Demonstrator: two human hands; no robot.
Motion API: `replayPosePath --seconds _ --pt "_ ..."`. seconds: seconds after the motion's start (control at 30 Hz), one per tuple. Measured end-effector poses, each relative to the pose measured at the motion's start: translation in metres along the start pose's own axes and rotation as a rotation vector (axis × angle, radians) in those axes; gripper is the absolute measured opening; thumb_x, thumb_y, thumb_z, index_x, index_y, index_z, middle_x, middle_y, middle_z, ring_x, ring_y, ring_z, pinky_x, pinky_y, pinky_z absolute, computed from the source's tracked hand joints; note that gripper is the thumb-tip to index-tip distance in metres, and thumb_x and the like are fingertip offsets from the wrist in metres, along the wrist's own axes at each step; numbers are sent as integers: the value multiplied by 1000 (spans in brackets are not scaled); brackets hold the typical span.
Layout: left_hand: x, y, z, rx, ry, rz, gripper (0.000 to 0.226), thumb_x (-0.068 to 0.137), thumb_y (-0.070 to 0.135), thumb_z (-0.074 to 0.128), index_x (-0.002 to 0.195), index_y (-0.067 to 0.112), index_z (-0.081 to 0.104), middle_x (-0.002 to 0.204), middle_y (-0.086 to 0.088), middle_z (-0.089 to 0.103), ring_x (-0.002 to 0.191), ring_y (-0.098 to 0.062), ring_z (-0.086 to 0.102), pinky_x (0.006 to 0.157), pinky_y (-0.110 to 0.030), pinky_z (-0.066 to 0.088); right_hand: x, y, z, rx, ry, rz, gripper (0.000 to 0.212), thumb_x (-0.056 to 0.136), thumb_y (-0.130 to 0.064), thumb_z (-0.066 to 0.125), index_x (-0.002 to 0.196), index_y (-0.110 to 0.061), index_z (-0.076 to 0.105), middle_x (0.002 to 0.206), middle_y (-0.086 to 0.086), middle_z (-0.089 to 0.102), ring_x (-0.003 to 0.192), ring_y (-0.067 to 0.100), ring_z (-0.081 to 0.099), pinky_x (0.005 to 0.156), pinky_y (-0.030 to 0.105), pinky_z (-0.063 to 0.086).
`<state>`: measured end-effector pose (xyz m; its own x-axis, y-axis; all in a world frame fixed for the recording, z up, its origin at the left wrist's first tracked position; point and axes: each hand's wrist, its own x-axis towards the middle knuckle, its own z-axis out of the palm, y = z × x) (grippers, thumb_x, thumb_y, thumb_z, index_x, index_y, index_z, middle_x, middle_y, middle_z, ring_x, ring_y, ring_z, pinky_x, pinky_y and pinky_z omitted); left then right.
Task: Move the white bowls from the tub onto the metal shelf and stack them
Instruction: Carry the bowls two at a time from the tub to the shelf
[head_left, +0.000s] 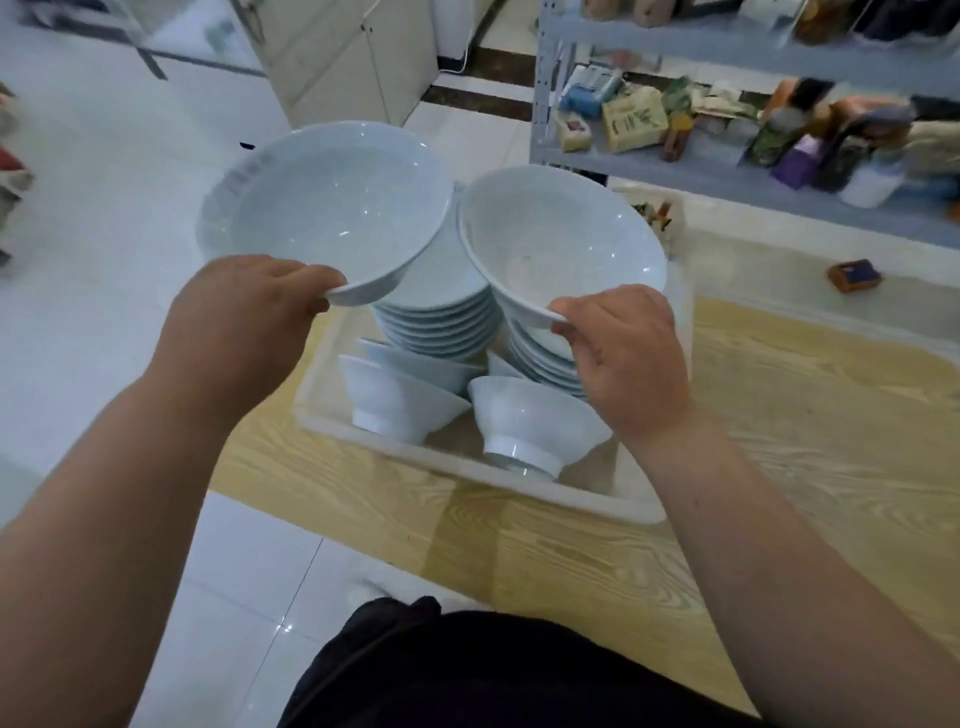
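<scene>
My left hand (244, 306) pinches the near rim of a white bowl (332, 208) held above the tub's left side. My right hand (623, 353) pinches the near rim of a second white bowl (566, 234), tilted, over the right stack. Below them a clear plastic tub (467, 467) sits on a wooden table and holds two stacks of white bowls (441, 322), plus several bowls lying upside down or on their sides (524, 421) at the front. The metal shelf (727, 176) stands at the upper right.
The shelf's lower level carries boxes, packets and bottles (634, 117). A small brown box (854, 275) lies on the wooden table (779, 415) right of the tub. White tiled floor spreads to the left, with cabinets at the back. My dark-clothed legs are at the bottom.
</scene>
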<state>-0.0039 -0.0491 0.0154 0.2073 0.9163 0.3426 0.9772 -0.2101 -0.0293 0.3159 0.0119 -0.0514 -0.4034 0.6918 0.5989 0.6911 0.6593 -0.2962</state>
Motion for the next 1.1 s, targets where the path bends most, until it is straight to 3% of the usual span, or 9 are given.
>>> replayPosePath --seconds 0.17,0.3,0.57,0.7,0.77,0.8,0.83,0.93,1.1 --pt "-76 -13 -30 28 14 -250 19 87 4 57 95 13 71 74 -9 69 63 -36 61 52 -33 43 19 -53 23 99 -20 -153 23 81 -1 67 98 -15 73 81 -4 67 85 14 49 85 36 39" --pt "-153 -39 -51 74 38 -429 19 84 4 58 92 15 71 72 -7 68 62 -36 60 50 -35 46 31 -114 52 184 -80 -281 19 87 -10 58 97 -16 73 79 -4 67 81 20 57 84 41 42" --pt "-334 -88 -107 218 -86 -789 29 74 -6 70 89 18 69 66 -3 63 58 -33 55 47 -34 44 36 -287 124 376 -186 -544 11 89 -14 64 96 -17 72 77 -6 68 79 22 61 89 42 43" --pt "-428 -93 -143 279 -145 -966 26 70 10 79 89 22 67 66 1 61 59 -30 55 47 -30 41 26 -387 157 476 -228 -681 9 89 -13 67 94 -17 72 74 -5 65 74 24 59 86 38 41" --pt "-469 -94 -161 293 -107 -1044 16 75 29 66 88 20 68 69 -2 64 64 -31 58 50 -32 42 19 -435 173 541 -242 -743 9 89 -13 68 96 -16 72 75 -4 66 74 24 58 87 41 44" --pt "-488 -93 -170 293 -88 -1084 23 77 34 54 88 20 68 70 -3 65 65 -32 59 51 -33 42 15 -459 179 574 -251 -773 10 89 -13 68 96 -16 72 76 -3 66 76 24 57 88 42 44" --pt "-506 -91 -177 316 -77 -1105 26 77 32 48 89 20 68 71 -4 66 66 -32 60 52 -35 44 11 -483 185 604 -261 -802 10 88 -12 69 96 -16 72 77 -3 67 76 23 56 89 41 43" --pt "-553 -84 -199 421 -77 -1241 25 74 10 58 94 18 70 71 -6 67 65 -34 60 52 -36 47 4 -550 200 677 -306 -882 15 85 -3 70 94 -16 72 72 -1 64 73 25 54 85 40 42" --pt "-599 -77 -230 535 -33 -1481 22 78 3 68 93 20 71 70 -1 66 66 -30 58 52 -32 43 3 -649 220 790 -366 -1065 12 87 -5 68 93 -15 71 71 -1 65 70 29 56 82 37 40"
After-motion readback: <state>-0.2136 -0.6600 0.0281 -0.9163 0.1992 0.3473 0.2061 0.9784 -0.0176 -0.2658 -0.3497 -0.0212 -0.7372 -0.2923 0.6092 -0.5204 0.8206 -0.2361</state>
